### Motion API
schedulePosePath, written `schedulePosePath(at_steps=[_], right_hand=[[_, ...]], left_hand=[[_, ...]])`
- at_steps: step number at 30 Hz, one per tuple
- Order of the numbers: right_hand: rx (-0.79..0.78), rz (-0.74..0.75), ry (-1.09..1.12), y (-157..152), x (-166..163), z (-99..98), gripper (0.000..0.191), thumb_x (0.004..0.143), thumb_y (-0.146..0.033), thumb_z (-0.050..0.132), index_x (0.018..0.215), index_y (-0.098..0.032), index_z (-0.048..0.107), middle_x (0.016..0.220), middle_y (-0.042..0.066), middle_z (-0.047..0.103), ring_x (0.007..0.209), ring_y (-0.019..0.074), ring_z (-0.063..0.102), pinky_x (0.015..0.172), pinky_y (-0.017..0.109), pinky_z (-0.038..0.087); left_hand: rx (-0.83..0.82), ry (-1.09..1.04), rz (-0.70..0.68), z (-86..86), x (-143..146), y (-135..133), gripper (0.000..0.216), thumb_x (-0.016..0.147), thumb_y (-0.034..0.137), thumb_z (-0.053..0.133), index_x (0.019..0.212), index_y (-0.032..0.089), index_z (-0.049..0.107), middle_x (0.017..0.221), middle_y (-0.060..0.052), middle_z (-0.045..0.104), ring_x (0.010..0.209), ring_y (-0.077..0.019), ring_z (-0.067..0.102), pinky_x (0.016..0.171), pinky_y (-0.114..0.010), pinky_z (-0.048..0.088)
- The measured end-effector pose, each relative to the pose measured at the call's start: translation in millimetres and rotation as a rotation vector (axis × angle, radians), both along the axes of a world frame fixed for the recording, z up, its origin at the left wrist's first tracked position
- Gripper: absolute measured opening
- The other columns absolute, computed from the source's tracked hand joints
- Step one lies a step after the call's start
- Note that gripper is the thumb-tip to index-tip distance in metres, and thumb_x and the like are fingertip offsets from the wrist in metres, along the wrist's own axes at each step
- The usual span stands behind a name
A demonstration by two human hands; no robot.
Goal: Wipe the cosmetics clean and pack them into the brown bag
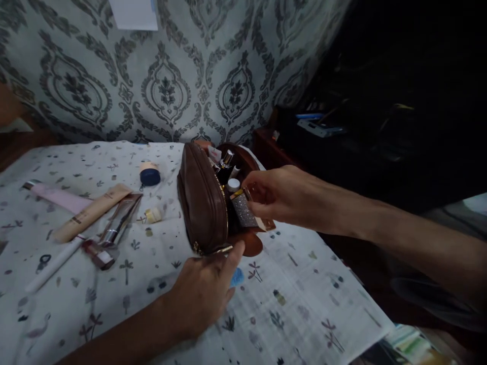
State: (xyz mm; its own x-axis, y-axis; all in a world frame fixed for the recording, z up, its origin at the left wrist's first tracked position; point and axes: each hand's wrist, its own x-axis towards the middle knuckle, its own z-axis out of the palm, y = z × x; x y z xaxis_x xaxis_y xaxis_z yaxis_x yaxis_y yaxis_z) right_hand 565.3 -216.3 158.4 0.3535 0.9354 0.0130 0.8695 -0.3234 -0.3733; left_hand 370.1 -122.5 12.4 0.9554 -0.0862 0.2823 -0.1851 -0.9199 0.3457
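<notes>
A brown zippered cosmetic pouch [201, 200] stands open on a patterned cloth, with several small bottles and tubes inside. My left hand [203, 291] rests on the cloth at the pouch's near end, its fingers curled against the zipper corner. My right hand [279, 195] reaches in from the right and pinches a glittery silver rectangular item [243, 212] at the pouch's opening.
Left of the pouch lie a beige tube [91, 213], a pink tube [57, 196], a silver tube [119, 223], a white pencil [53, 266], a small cream jar [153, 215] and a dark blue jar [149, 174]. Patterned wallpaper is behind; dark clutter stands at the right.
</notes>
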Motion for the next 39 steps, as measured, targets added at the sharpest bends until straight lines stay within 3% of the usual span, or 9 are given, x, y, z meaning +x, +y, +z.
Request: schedulePosePath(at_steps=[11,16,22,30,35,39], right_hand=[[-0.117,-0.027,0.095,33.9,20.4,-11.7,0.023,0.059,-0.013,0.082,0.053,-0.02,0.061,0.038,-0.003,0.044,0.055,0.0185,0.06,0.05,0.028,0.04],[-0.192,-0.03,0.164,42.7,12.0,-13.9,0.026,0.06,-0.012,0.08,0.046,-0.019,0.059,0.032,-0.005,0.044,0.038,0.0133,0.054,0.042,0.026,0.041],[-0.509,-0.184,0.023,49.4,-13.9,-0.2,0.039,0.071,-0.001,0.067,0.038,-0.017,0.053,0.034,0.0,0.051,0.029,0.013,0.05,0.038,0.027,0.042],[-0.725,-0.146,0.014,53.0,-24.8,4.3,0.02,0.084,-0.006,0.054,0.072,-0.003,0.07,0.058,0.006,0.067,0.042,0.009,0.057,0.046,0.02,0.048],[-0.695,-0.122,0.016,49.2,-24.0,2.2,0.024,0.087,-0.006,0.05,0.079,-0.001,0.071,0.064,0.01,0.07,0.048,0.0116,0.061,0.05,0.021,0.05],[-0.619,-0.083,-0.123,41.5,-23.0,-1.5,0.023,0.085,-0.009,0.053,0.099,-0.003,0.071,0.071,0.012,0.073,0.063,0.0184,0.069,0.055,0.023,0.049]], left_hand=[[-0.022,-0.077,-0.036,-7.8,1.0,3.1,0.08,0.082,0.013,0.055,0.151,0.015,0.014,0.104,-0.01,0.073,0.084,-0.023,0.072,0.062,-0.031,0.056],[-0.02,-0.039,-0.042,-4.1,0.4,4.8,0.082,0.082,0.015,0.054,0.151,0.018,0.009,0.105,-0.009,0.073,0.085,-0.0221,0.072,0.063,-0.031,0.057],[-0.013,0.016,-0.012,-5.4,-0.1,3.4,0.081,0.082,0.015,0.057,0.15,0.018,0.013,0.102,-0.007,0.074,0.083,-0.0216,0.072,0.069,-0.031,0.057],[-0.061,0.091,-0.031,-3.5,-1.5,5.9,0.081,0.083,0.015,0.057,0.152,0.021,0.013,0.117,-0.008,0.071,0.101,-0.0223,0.07,0.079,-0.032,0.058],[-0.027,0.09,-0.017,-0.7,-1.1,4.1,0.078,0.083,0.015,0.057,0.15,0.017,0.018,0.11,-0.008,0.073,0.093,-0.0221,0.072,0.075,-0.032,0.058],[0.057,-0.036,0.023,21.4,-8.3,10.6,0.063,0.087,0.017,0.051,0.146,0.017,0.028,0.102,-0.006,0.075,0.082,-0.0197,0.072,0.068,-0.029,0.057]])
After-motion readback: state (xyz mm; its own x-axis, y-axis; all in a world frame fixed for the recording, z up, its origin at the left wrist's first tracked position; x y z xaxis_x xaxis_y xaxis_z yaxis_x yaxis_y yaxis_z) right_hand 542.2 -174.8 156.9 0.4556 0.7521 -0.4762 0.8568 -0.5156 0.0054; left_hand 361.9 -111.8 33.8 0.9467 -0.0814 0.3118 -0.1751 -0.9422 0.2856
